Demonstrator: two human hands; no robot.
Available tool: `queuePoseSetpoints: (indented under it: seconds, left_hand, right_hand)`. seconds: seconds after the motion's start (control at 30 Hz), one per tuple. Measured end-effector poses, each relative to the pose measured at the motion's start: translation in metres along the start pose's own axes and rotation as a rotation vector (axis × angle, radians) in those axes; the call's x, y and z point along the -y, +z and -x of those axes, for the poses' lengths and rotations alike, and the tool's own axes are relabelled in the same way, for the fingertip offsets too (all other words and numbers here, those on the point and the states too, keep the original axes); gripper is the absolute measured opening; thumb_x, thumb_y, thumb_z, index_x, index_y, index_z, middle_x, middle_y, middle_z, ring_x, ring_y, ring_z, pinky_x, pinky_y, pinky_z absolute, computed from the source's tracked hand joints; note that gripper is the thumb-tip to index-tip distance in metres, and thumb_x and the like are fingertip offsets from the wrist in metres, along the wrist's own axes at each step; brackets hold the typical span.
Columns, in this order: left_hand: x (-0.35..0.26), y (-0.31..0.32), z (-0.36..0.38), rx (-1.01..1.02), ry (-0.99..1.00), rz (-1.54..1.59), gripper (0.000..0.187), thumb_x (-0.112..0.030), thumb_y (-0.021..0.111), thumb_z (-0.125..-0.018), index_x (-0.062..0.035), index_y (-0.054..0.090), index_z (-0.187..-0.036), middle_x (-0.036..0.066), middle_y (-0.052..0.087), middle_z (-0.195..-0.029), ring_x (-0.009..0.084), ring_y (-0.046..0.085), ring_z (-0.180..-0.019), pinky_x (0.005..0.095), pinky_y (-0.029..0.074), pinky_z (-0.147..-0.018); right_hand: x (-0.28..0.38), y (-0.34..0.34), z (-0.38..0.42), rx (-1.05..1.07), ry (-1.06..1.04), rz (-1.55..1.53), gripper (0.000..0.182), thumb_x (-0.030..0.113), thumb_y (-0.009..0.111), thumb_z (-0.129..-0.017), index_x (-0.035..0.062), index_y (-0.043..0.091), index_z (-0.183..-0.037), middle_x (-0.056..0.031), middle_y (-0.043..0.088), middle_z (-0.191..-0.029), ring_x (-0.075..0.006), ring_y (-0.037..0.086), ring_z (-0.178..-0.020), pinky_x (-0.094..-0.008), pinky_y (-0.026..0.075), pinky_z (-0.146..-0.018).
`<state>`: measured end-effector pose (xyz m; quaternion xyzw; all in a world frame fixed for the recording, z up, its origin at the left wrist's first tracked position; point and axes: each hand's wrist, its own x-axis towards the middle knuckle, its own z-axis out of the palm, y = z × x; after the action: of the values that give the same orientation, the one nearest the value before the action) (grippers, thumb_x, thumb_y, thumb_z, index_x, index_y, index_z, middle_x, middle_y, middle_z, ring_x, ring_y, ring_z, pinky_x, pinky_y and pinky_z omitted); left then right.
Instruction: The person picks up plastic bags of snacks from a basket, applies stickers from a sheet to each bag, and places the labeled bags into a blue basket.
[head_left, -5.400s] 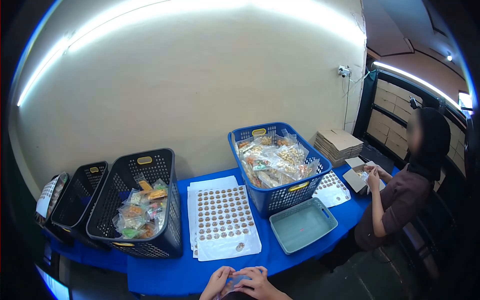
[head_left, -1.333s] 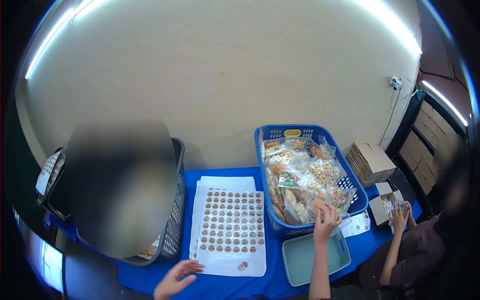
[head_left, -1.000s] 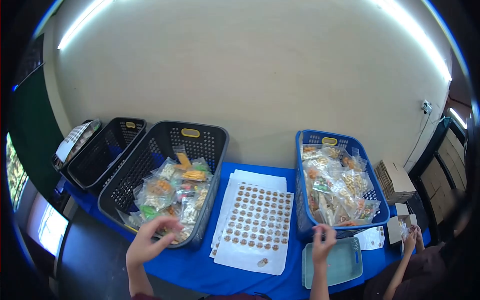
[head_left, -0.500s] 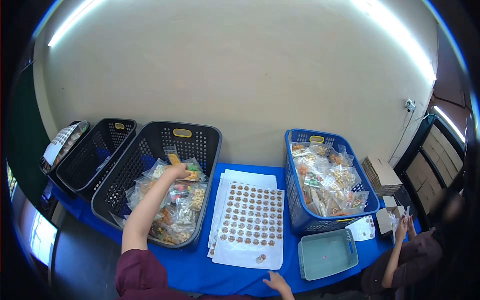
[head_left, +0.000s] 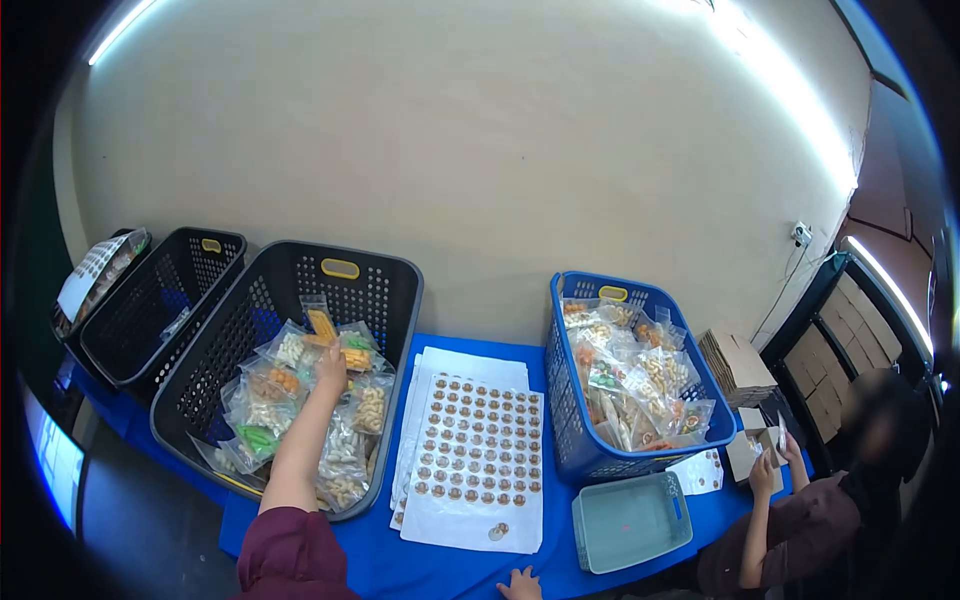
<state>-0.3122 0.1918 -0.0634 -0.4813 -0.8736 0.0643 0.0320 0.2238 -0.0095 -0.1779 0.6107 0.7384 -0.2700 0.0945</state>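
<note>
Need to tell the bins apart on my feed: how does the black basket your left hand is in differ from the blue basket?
The black basket is dark, tilted toward the viewer and wider; the blue basket is blue and stands upright. The left hand reaches into the black basket, while no hand touches the blue one. The black basket lies left of the sticker sheet, the blue basket right of it. Both are perforated, have a yellow handle tab and hold clear snack packets.

One head-worn camera looks forward and steeply down from above the blue table (head_left: 450, 570), facing the beige wall (head_left: 450, 150). It's a wide fisheye view with dark curved edges, standing back enough to take in the black baskets (head_left: 395, 300) at left through the blue basket (head_left: 562, 420) at right.
</note>
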Motion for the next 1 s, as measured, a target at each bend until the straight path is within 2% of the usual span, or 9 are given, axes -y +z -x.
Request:
queuePoseSetpoints:
  seconds: [0.2,0.27,0.4,0.47,0.57,0.67,0.8,0.87,1.0]
  left_hand:
    - [0.014,0.029,-0.016,0.020,-0.051,-0.011,0.036,-0.027,0.056,-0.077,-0.0097,0.058,-0.108,0.003,0.044,-0.119,0.0184,0.042,-0.112,0.0416,0.041,-0.085]
    - [0.018,0.025,-0.014,-0.279,-0.027,0.032,0.027,-0.019,0.055,-0.075,-0.0092,0.061,-0.099,0.006,0.047,-0.111,0.0209,0.045,-0.106,0.0458,0.037,-0.086]
    - [-0.002,-0.070,-0.011,-0.756,0.071,0.201,0.014,-0.012,0.052,-0.074,-0.0059,0.059,-0.085,0.008,0.051,-0.099,0.0242,0.045,-0.103,0.0535,0.026,-0.091]
    - [-0.040,-0.159,0.020,-0.951,0.088,0.461,0.011,-0.006,0.051,-0.075,-0.0024,0.053,-0.085,0.011,0.050,-0.092,0.0263,0.049,-0.092,0.0485,0.035,-0.085]
    - [-0.080,-0.242,0.064,-0.884,0.376,1.039,0.011,-0.001,0.050,-0.077,-0.0007,0.045,-0.087,0.012,0.049,-0.085,0.0251,0.054,-0.077,0.0355,0.043,-0.066]
    - [-0.110,-0.283,0.127,-0.666,0.694,1.259,0.014,0.005,0.050,-0.079,-0.0022,0.040,-0.086,0.010,0.047,-0.079,0.0165,0.058,-0.078,0.0262,0.044,-0.061]
    - [-0.144,-0.287,0.207,-0.307,1.126,1.406,0.018,0.005,0.047,-0.082,-0.0030,0.035,-0.093,0.009,0.045,-0.083,0.0163,0.058,-0.081,0.0243,0.046,-0.066]
    - [-0.155,-0.278,0.235,-0.061,1.257,1.401,0.022,0.007,0.047,-0.081,-0.0016,0.035,-0.098,0.010,0.043,-0.085,0.0204,0.057,-0.083,0.0286,0.045,-0.068]
    - [-0.156,-0.273,0.255,-0.093,1.539,1.067,0.020,0.008,0.049,-0.078,0.0022,0.050,-0.097,0.012,0.045,-0.089,0.0220,0.055,-0.081,0.0291,0.046,-0.071]
  right_hand:
    - [0.016,0.006,0.000,-0.205,0.080,0.024,0.051,0.036,0.059,-0.074,0.0043,0.046,-0.112,-0.0295,0.041,-0.117,-0.0459,0.049,-0.095,-0.0479,0.043,-0.079]
    - [0.019,0.008,0.000,-0.227,0.096,0.032,0.052,0.036,0.059,-0.074,0.0046,0.045,-0.113,-0.0290,0.041,-0.118,-0.0459,0.048,-0.095,-0.0480,0.042,-0.079]
    - [0.021,0.009,0.000,-0.242,0.081,0.070,0.053,0.037,0.059,-0.074,0.0049,0.044,-0.114,-0.0290,0.041,-0.118,-0.0452,0.048,-0.096,-0.0480,0.042,-0.079]
    - [0.013,0.024,-0.008,-0.265,0.099,0.097,0.055,0.038,0.058,-0.073,0.0049,0.044,-0.114,-0.0284,0.046,-0.112,-0.0445,0.050,-0.094,-0.0485,0.043,-0.078]
    - [0.017,0.000,-0.007,-0.184,0.050,0.109,0.040,0.029,0.060,-0.075,0.0027,0.051,-0.103,-0.0216,0.056,-0.093,-0.0357,0.056,-0.081,-0.0419,0.045,-0.069]
    - [-0.036,0.022,-0.077,0.365,-0.006,-0.490,0.069,0.047,0.058,-0.074,0.0100,0.033,-0.128,-0.0215,0.024,-0.135,-0.0403,0.029,-0.121,-0.0514,0.032,-0.093]
    - [0.072,-0.134,-0.011,0.547,-0.344,-1.995,0.073,0.053,0.051,-0.078,0.0082,0.027,-0.130,-0.0192,0.029,-0.133,-0.0372,0.032,-0.120,-0.0508,0.031,-0.095]
    - [0.079,-0.156,-0.020,1.067,-0.610,-2.435,0.081,0.059,0.048,-0.076,0.0065,0.022,-0.132,-0.0187,0.029,-0.133,-0.0375,0.033,-0.119,-0.0514,0.031,-0.095]
    - [0.086,-0.182,-0.003,0.983,-1.047,-2.317,0.081,0.057,0.048,-0.077,0.0030,0.023,-0.131,-0.0189,0.035,-0.129,-0.0357,0.036,-0.117,-0.0514,0.032,-0.093]
